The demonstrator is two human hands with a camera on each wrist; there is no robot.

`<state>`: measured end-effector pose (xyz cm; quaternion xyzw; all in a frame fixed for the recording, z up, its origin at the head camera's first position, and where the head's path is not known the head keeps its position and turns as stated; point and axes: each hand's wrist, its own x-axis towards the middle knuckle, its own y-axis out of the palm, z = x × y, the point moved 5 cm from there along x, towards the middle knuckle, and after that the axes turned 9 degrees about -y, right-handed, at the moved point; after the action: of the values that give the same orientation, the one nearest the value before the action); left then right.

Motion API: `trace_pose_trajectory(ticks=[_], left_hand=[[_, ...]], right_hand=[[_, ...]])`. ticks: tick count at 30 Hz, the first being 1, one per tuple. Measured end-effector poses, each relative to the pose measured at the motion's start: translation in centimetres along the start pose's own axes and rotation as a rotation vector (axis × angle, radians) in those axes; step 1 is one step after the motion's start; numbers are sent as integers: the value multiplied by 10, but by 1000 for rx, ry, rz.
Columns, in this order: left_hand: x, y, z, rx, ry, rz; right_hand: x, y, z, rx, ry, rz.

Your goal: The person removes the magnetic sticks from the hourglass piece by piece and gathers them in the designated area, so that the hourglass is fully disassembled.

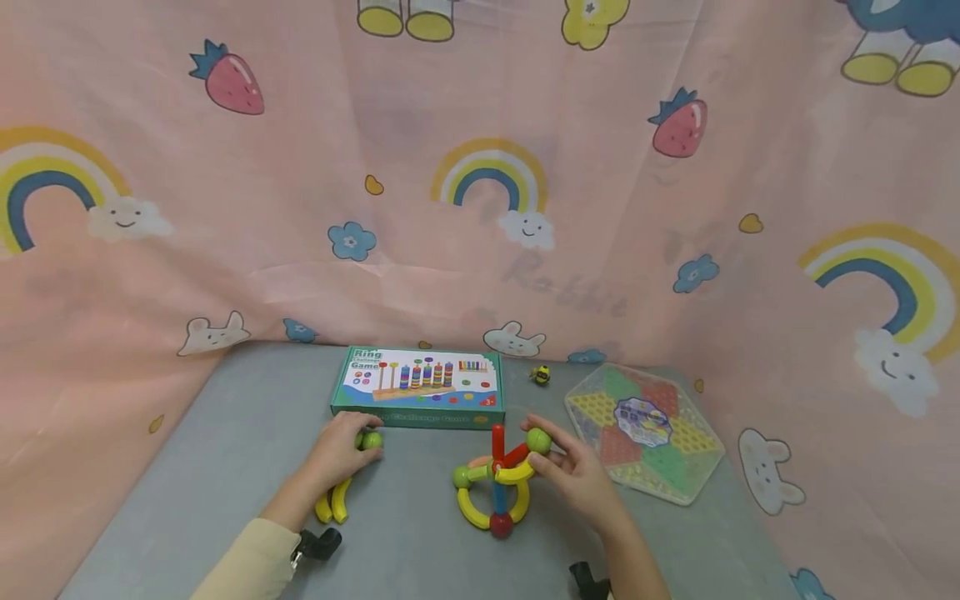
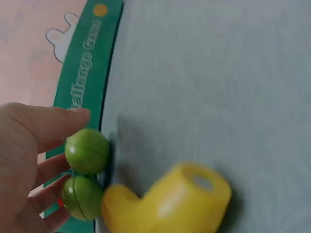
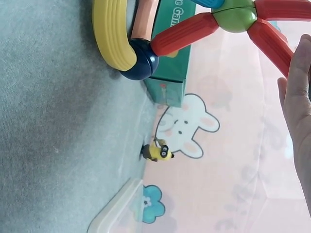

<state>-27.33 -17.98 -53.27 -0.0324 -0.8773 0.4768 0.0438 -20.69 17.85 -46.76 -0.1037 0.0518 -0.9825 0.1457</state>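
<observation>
My left hand (image 1: 339,448) curls its fingers and thumb around two green balls (image 1: 371,439) beside the box. In the left wrist view, the thumb lies at the upper green ball (image 2: 87,151) and fingertips show behind the lower one (image 2: 82,197). Curved yellow sticks (image 1: 340,501) lie just below that hand. With thumb and fingers, my right hand (image 1: 581,471) holds a green ball (image 1: 538,440) at the upper right of a stick-and-ball structure (image 1: 499,497). Red, yellow and blue sticks form it, with a red ball (image 1: 501,524) at the bottom. A dark blue ball (image 3: 141,59) shows in the right wrist view.
A green Ring Challenge Game box (image 1: 418,388) lies at the back, near the printed pink curtain (image 1: 480,292). To its right stands a small yellow-and-black figure (image 1: 540,375). Beyond my right hand lies a clear hexagonal game case (image 1: 645,433) on the grey tabletop (image 1: 420,542).
</observation>
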Motion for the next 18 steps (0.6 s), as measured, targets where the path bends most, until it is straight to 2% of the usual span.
trace_pose_trajectory(ticks=[5,9,11,14,18], left_hand=[[-5,3,-18,-56,43,-62],[-16,8,-46,-144,96,-77],[-23,10,-65,-225,125,-39],[-33,12,-96,-383,137,78],[-45,13,-136,-596,100,242]], right_hand=[[-2,0,0,10,-9,5],[-4,1,-1,4,-7,-6],[-4,1,-1,-3,-7,-13],[-5,1,0,-1,-11,-14],[-4,3,3,11,-30,-8]])
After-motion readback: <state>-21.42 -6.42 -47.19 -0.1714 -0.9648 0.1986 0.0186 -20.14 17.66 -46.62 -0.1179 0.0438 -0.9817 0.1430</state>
